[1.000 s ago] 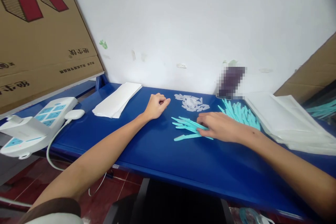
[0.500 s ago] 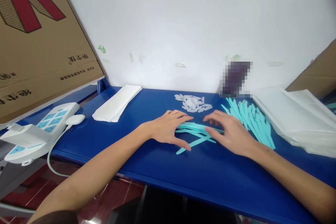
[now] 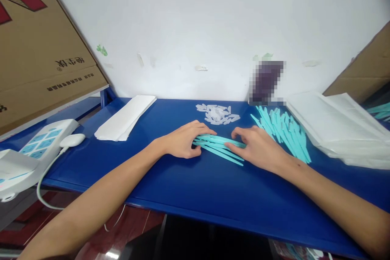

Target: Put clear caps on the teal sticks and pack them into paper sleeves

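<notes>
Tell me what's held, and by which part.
Turquoise sticks: the left hand grips their left ends; the right hand is at their right ends, grip unclear.

Workshop-like corner, blue worktable against marked white wall, large printed carton, power strip, piled turquoise sticks

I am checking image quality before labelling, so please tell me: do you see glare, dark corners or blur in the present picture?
Head view: white glare on the red floor; head view: wall bright, picture's upper-right corner dark; head view: pixel blocks hide something at the wall; head view: teal strips at the hands show clear outlines, fine detail soft.
</notes>
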Motion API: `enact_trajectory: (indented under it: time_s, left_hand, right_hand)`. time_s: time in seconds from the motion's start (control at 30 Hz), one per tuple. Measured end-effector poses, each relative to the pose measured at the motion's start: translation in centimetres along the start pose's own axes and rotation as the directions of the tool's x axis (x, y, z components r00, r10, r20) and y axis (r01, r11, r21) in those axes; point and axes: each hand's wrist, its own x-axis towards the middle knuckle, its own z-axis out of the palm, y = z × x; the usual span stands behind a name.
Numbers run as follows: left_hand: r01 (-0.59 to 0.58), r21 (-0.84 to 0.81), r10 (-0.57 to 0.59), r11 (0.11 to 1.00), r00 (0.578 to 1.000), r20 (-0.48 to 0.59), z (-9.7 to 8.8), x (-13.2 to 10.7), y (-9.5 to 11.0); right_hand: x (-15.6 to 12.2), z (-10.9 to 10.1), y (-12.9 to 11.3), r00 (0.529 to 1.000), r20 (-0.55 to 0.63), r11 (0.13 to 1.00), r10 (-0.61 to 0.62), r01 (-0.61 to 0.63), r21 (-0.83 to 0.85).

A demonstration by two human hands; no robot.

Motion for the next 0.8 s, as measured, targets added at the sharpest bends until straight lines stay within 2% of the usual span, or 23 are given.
enact_trajectory:
  time_s: [0.07,0.13,0.27,0.5,0.8]
  left_hand:
    - [0.005,-0.025,-0.006,1.000,0.999,-0.039,0.3,0.0,-0.5]
    - [0.013,-0.028,-0.015,1.000,0.997,-0.074,0.5,0.0,-1.0]
    - [0.061,0.023,-0.059,0.998,0.995,-0.078,0.7,0.0,-1.7]
    - [0.089,0.082,-0.085,0.993,0.995,-0.055,0.8,0.1,-1.7]
    - [0.112,0.010,-0.110,0.994,0.989,-0.103,1.1,0.4,-2.0]
  right_hand:
    - [-0.1,0.1,-0.2,0.996,-0.074,0.999,-0.046,0.045,-0.013]
    - [-0.3,0.0,-0.4,0.983,-0.108,0.989,-0.149,0.150,-0.002]
    - [-0.8,-0.3,-0.8,0.949,-0.032,0.948,-0.314,0.315,0.040]
    - [-1.0,-0.8,-1.8,0.935,0.074,0.938,-0.347,0.347,0.017]
    - [-1.5,-1.2,-1.5,0.907,0.127,0.914,-0.402,0.391,0.106]
